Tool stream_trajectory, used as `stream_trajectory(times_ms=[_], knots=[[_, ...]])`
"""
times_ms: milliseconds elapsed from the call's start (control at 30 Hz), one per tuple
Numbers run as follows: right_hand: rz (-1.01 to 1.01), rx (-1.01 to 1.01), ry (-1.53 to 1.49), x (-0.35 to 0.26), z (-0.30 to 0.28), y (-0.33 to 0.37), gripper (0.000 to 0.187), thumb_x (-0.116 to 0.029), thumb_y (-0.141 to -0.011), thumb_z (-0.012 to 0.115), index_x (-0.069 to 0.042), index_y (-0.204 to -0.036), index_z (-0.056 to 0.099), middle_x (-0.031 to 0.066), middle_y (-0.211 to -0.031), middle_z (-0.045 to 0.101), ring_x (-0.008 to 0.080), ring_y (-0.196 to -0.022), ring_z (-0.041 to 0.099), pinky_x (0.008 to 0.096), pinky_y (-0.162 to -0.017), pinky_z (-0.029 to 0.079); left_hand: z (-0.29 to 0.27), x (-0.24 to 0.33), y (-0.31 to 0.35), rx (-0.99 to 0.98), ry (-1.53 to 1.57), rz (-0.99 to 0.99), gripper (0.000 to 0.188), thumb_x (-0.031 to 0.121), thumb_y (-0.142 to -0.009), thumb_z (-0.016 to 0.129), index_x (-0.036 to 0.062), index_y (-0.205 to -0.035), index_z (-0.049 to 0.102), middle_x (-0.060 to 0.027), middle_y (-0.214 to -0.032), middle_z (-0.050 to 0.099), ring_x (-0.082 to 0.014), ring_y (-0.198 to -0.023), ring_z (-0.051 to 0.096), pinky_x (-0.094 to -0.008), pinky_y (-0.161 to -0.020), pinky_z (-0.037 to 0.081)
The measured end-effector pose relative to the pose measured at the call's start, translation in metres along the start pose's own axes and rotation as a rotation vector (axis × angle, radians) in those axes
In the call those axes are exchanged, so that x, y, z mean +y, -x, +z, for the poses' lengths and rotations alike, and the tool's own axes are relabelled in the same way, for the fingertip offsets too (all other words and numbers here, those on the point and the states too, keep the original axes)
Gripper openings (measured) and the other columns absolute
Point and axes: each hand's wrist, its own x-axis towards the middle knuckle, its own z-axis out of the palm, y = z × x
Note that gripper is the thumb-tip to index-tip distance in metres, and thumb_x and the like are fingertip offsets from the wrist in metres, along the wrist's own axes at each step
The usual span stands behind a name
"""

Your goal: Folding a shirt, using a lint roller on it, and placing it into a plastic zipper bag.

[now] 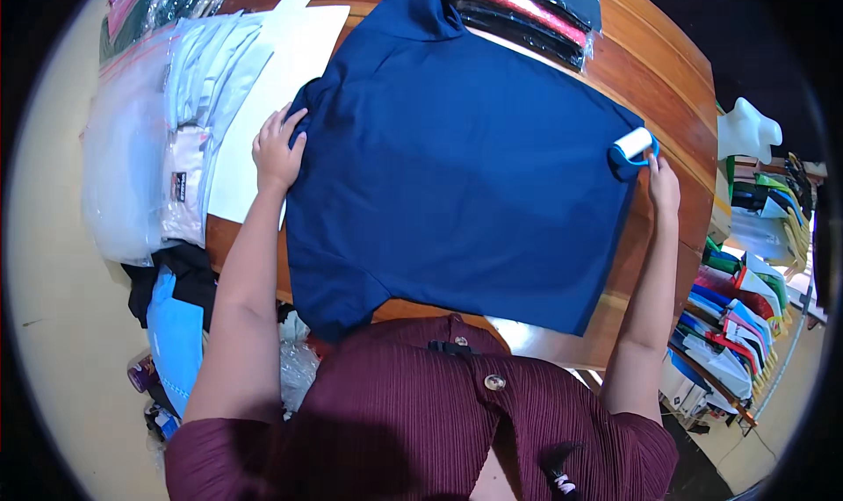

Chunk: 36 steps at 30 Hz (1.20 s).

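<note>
A dark navy shirt [457, 163] lies spread flat on a wooden table [667, 97]. My left hand [277, 148] presses on the shirt's left edge near a sleeve, fingers spread. My right hand [662, 183] grips the blue handle of a lint roller [634, 146], whose white roll rests on the shirt's right edge.
White cardboard sheets [290, 71] lie left of the shirt. Clear bags of folded garments [167, 132] pile at the far left. Packed dark and red garments [527, 9] sit at the table's far edge. Shelves of folded coloured shirts [746, 308] stand at right. A white mannequin part [746, 130] sits nearby.
</note>
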Motion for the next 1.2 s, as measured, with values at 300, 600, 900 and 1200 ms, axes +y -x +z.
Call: stream_trajectory(times_ms=[300,600,900,1200], knots=[[0.325,-0.632,-1.16,-0.027,0.011,0.275,0.042,-0.046,-0.1,0.046,-0.005,-0.094,0.058,0.009,-0.077,0.065,0.018,-0.063,0.062,0.0314,-0.058,0.051,-0.001,-0.023,0.012,0.008,-0.071,-0.019,0.044,0.033,-0.092,0.057,0.0343,-0.136,0.054,0.0018,-0.15,0.045,-0.0253,-0.14,0.038,-0.0488,-0.114,0.026],[0.624,-0.673,-1.452,-0.039,0.024,0.327,0.038,-0.046,-0.102,0.045,-0.011,-0.088,0.048,0.0039,-0.057,0.047,0.0157,-0.04,0.044,0.0288,-0.037,0.036,0.001,-0.006,0.004,0.014,-0.058,-0.004,0.044,0.032,-0.093,0.056,0.0335,-0.137,0.055,0.0009,-0.149,0.046,-0.026,-0.139,0.039,-0.0487,-0.115,0.025],[0.359,-0.529,-1.737,-0.135,0.016,0.008,0.032,-0.033,-0.102,0.037,-0.007,-0.087,0.048,0.0046,-0.069,0.052,0.017,-0.056,0.051,0.0301,-0.047,0.042,0.009,-0.001,-0.008,0.045,-0.052,0.016,0.044,0.032,-0.092,0.058,0.0333,-0.136,0.056,-0.0007,-0.146,0.049,-0.0268,-0.137,0.041,-0.0478,-0.112,0.029],[0.419,-0.792,-1.54,-0.121,0.019,0.281,0.041,-0.043,-0.102,0.042,-0.007,-0.084,0.052,0.0059,-0.06,0.05,0.0172,-0.047,0.05,0.0286,-0.045,0.042,-0.002,-0.018,0.007,0.044,-0.085,-0.027,0.043,0.031,-0.092,0.058,0.0333,-0.135,0.056,-0.0004,-0.146,0.049,-0.0267,-0.137,0.041,-0.0485,-0.112,0.03]])
